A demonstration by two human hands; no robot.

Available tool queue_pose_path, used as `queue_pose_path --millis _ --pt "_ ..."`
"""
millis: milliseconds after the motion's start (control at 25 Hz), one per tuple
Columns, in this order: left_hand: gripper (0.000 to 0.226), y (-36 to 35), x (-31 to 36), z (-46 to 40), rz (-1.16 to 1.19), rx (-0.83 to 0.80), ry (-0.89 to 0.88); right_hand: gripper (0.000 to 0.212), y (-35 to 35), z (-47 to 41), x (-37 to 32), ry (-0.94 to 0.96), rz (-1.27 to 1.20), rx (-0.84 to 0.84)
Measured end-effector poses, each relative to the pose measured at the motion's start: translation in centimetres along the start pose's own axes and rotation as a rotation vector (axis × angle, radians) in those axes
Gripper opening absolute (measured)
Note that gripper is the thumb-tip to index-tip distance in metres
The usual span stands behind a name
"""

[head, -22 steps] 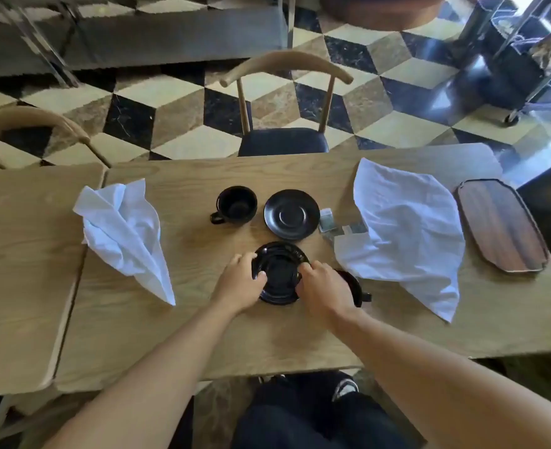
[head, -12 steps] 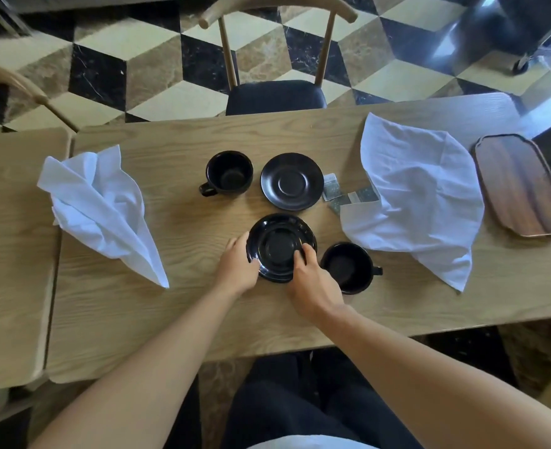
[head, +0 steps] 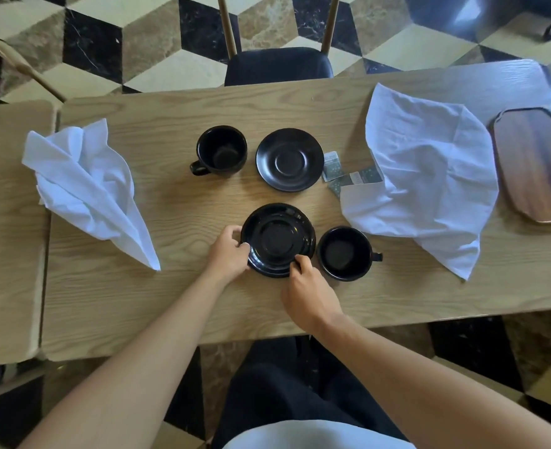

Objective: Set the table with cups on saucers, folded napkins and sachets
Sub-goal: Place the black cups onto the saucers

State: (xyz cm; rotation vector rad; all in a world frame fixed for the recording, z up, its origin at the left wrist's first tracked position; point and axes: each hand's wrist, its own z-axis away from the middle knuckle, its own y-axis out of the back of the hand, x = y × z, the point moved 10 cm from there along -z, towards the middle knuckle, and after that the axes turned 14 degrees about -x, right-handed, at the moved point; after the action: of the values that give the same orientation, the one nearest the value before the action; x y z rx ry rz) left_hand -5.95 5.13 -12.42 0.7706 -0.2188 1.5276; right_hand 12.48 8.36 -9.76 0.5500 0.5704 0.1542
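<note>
Holding the near saucer (head: 278,239) from two sides, both hands are closed on its rim: the left hand (head: 228,252) pinches the left edge with thumb and fingers, and the right hand (head: 309,291) grips the near right edge with its fingertips curled over it. This saucer rests on the table (head: 177,303), near the middle, a little toward the person. Just to the right of it stands a black cup (head: 345,253), empty, with the handle pointing right; cup and saucer are very close, but I cannot tell if they touch.

Farther, a second saucer (head: 289,159) lies flat, and left of it, a little apart, a second cup (head: 221,150) has its handle turned to the near left. Right of the far saucer lie some small sachets (head: 332,161), one partly under the right napkin (head: 429,176). This white napkin is spread loosely and crumpled, not folded. On the left side another napkin (head: 86,186) lies bunched into a long point. At the right edge a wooden tray (head: 535,162) sits on the table. Behind the far edge a chair (head: 279,66) with a dark seat stands.
</note>
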Motion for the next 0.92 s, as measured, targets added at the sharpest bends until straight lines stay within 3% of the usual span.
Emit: queue_pose_path --millis 200,560,920 --pt "0.026 -0.9 -1.2 1.1 -0.016 0.012 0.016 0.043 0.1 1.0 1.2 0.042 0.009 0.019" --pt "0.043 -4.0 -2.4 2.0 0.115 -0.063 0.059 0.030 1.9 2.5 3.6 0.076 0.024 0.081" --pt "0.040 -6.3 -3.5 2.6 0.194 -0.117 0.096 0.022 2.3 2.7 4.7 0.057 0.189 0.032"
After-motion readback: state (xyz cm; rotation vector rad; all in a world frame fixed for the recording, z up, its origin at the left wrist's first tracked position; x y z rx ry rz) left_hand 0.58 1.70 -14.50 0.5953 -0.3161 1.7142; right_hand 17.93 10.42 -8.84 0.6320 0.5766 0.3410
